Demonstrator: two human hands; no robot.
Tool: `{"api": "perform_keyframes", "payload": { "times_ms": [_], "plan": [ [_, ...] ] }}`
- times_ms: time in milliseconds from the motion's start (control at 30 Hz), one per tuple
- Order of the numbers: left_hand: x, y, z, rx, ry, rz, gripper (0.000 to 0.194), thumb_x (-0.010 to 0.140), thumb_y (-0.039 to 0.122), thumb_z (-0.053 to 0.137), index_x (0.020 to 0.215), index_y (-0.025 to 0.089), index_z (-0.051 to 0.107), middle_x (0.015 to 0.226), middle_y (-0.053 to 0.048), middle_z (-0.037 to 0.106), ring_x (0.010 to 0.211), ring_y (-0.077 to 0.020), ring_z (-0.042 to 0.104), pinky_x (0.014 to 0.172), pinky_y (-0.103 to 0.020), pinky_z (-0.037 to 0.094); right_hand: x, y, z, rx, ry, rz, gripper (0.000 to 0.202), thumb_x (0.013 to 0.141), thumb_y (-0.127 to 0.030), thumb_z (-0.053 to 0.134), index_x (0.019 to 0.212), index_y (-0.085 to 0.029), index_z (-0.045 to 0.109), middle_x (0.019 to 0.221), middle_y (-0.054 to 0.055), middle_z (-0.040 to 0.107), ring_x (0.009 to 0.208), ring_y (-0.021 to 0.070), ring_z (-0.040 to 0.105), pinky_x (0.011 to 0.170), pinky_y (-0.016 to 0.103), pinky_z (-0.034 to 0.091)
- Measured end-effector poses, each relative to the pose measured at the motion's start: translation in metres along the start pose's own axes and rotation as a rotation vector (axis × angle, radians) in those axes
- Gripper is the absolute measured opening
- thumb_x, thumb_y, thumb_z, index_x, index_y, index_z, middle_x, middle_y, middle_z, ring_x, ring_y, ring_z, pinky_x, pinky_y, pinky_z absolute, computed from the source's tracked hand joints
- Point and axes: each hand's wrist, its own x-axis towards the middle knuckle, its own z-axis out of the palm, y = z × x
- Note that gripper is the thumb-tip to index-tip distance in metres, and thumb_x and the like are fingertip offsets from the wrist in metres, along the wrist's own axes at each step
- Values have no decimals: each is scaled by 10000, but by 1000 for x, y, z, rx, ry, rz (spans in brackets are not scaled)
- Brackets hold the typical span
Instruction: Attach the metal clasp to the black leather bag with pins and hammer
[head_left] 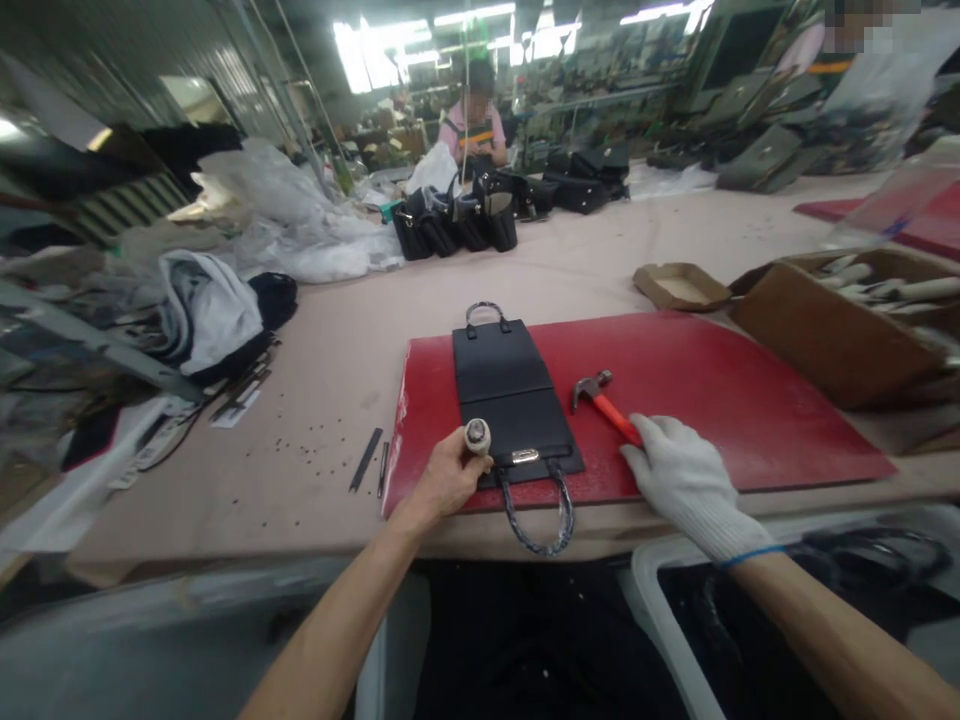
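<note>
A flat black bag panel (504, 375) with wrapped handles at both ends and a metal clasp lies on the red board (660, 400). My bare left hand (450, 474) is closed around a pale, round-topped tool (477, 436), held upright at the panel's lower left edge. My right hand (679, 478), in a white knitted glove, grips the end of the orange handle of a claw hammer (611, 408). The hammer's head is over the board, just right of the panel.
A dark strip (366, 460) and a thin tool lie left of the board, near scattered small bits. Cardboard boxes (825, 330) stand at the right. Black bags (454, 222) line the far side, where a person (472, 130) sits. White bins flank the lap below.
</note>
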Motion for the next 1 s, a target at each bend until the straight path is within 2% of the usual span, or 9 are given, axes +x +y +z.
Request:
{"api": "perform_keyframes", "payload": {
  "times_ms": [100,167,300,367,467,533,667,833,1000],
  "plan": [
    [-3,1,-1,29,3,19,108,845,220,649,942,172,652,885,-22,659,787,-167,614,768,-293,509,-5,-25,15,208,160,-219,418,963,-338,553,1308,-112,623,1289,203,643,1138,354,605,1002,519,470],
    [-9,1,0,38,3,80,133,863,212,641,989,177,667,932,-43,683,816,-177,644,790,-306,535,-8,-42,26,303,159,-311,382,947,-295,574,1293,-150,644,1274,164,654,1153,335,596,1066,541,442],
    [-24,-9,3,47,53,253,167,849,239,710,1009,192,711,1160,-108,711,1065,-243,693,976,-380,553,-12,-56,39,367,151,-314,397,935,-235,571,1322,-180,641,1285,149,640,1168,326,579,1113,562,415],
    [-29,-18,4,-37,190,160,189,842,300,756,992,190,719,1150,-107,731,1074,-256,709,982,-400,573,-13,-56,41,394,147,-299,391,934,-236,584,1319,-191,639,1274,132,642,1163,319,580,1139,563,398],
    [-30,-30,1,-285,465,-50,291,861,440,763,984,183,699,1044,-78,758,921,-235,742,837,-391,634,-12,-54,41,437,129,-277,376,919,-218,607,1292,-196,652,1251,114,650,1157,314,576,1163,571,374],
    [-28,-32,-4,-360,525,-75,323,844,457,790,981,178,702,1029,-68,762,888,-223,747,807,-373,643,-12,-54,40,466,121,-254,364,906,-208,627,1268,-194,664,1239,112,655,1148,313,574,1147,566,390],
    [-24,-16,-3,-272,354,-16,287,821,376,834,991,171,730,1087,-90,769,987,-260,759,923,-406,632,-13,-61,40,512,133,-227,362,883,-210,676,1245,-219,670,1201,95,677,1123,310,597,1153,593,370],
    [-8,13,26,-320,217,0,264,822,345,836,996,175,733,1172,-118,751,1081,-301,745,986,-467,615,-14,-67,39,540,135,-210,364,845,-229,730,1206,-235,675,1168,85,695,1094,313,619,1153,612,365],
    [6,17,50,-314,153,-22,255,811,329,836,985,169,740,1187,-125,751,1102,-300,734,998,-475,606,-15,-63,39,570,109,-230,402,832,-187,709,1231,-213,662,1206,88,686,1136,307,606,1192,601,320]
  ]
}}
